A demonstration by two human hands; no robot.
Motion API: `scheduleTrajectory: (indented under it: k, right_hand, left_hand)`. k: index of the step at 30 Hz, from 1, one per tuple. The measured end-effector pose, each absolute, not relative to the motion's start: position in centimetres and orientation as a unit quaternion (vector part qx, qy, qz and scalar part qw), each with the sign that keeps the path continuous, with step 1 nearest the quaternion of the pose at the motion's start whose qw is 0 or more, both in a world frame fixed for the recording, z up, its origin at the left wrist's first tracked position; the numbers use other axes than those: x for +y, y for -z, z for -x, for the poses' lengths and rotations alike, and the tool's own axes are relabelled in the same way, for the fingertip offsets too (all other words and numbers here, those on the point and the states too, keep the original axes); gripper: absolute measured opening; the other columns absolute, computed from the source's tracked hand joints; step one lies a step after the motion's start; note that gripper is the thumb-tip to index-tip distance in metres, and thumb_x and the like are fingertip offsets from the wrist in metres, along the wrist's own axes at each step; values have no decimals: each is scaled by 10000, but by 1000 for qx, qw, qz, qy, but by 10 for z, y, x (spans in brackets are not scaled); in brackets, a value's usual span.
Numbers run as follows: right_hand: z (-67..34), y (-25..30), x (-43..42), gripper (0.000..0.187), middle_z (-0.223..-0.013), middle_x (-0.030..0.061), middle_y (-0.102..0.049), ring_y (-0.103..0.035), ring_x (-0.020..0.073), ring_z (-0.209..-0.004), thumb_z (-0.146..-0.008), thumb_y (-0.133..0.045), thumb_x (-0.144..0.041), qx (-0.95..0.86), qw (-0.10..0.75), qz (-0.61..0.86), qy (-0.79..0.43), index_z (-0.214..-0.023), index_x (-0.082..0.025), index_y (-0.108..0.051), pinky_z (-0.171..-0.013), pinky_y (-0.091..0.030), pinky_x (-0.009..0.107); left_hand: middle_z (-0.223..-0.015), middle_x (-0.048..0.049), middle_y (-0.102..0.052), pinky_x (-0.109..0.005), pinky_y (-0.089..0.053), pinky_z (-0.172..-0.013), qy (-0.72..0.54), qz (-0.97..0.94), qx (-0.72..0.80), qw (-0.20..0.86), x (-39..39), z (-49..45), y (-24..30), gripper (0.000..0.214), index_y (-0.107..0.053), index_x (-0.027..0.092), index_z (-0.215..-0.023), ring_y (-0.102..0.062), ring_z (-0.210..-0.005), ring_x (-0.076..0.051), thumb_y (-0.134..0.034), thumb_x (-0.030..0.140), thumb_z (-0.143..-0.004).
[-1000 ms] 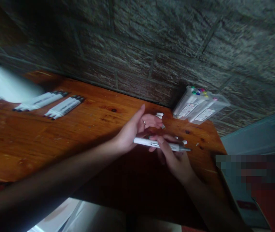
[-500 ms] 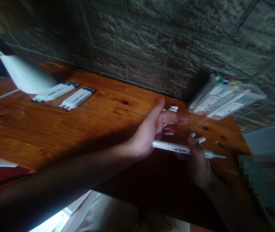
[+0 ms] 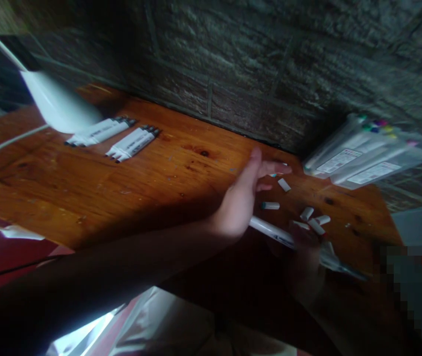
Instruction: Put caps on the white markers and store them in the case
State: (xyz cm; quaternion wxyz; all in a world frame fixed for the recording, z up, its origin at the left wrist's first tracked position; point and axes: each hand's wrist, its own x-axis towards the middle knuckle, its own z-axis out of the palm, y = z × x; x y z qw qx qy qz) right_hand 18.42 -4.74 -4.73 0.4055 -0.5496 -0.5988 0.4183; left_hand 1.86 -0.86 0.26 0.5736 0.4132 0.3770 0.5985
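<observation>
My left hand (image 3: 246,195) reaches over the wooden table (image 3: 122,188) with its fingers stretched out toward several small loose marker caps (image 3: 284,185) near the wall; it holds nothing I can see. My right hand (image 3: 305,257), in dark shadow at the table's front edge, is closed round a white marker (image 3: 275,233) that lies slantwise, its uncapped grey tip pointing right. More caps (image 3: 314,217) lie just beyond the marker.
Two bunches of white markers (image 3: 116,136) lie at the back left beside a white object (image 3: 61,106) with a cable. A clear plastic case of coloured markers (image 3: 366,155) leans on the brick wall at the right. A blurred patch covers the lower right corner.
The view has swung left and down. My left hand has let go of the marker's end and stretched toward the caps. My right hand has dropped lower with the marker.
</observation>
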Motion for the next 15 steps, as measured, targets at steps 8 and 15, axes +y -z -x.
scheduleTrajectory:
  k: [8, 15]
  right_hand:
    - [-204, 1, 4, 376, -612, 20, -579, -528, 177, -573, -879, -487, -533, -578, 472, 521, -413, -785, -232, -691, -501, -412, 280]
    - [-236, -26, 29, 380, -679, 17, -633, -468, 114, -487, -852, -515, -500, -544, 560, 495, -382, -668, -190, -635, -479, -366, 267]
  left_hand:
    - [-1040, -90, -735, -331, -499, -895, -633, -441, 376, 513, 14, -13, 4, 313, -661, 149, -994, -675, -995, -201, -600, 436, -886]
    - [-464, 53, -524, -216, -324, -404, -557, -495, 496, 446, 23, 15, 2, 379, -667, 164, -793, -413, -366, -73, -653, 541, -834]
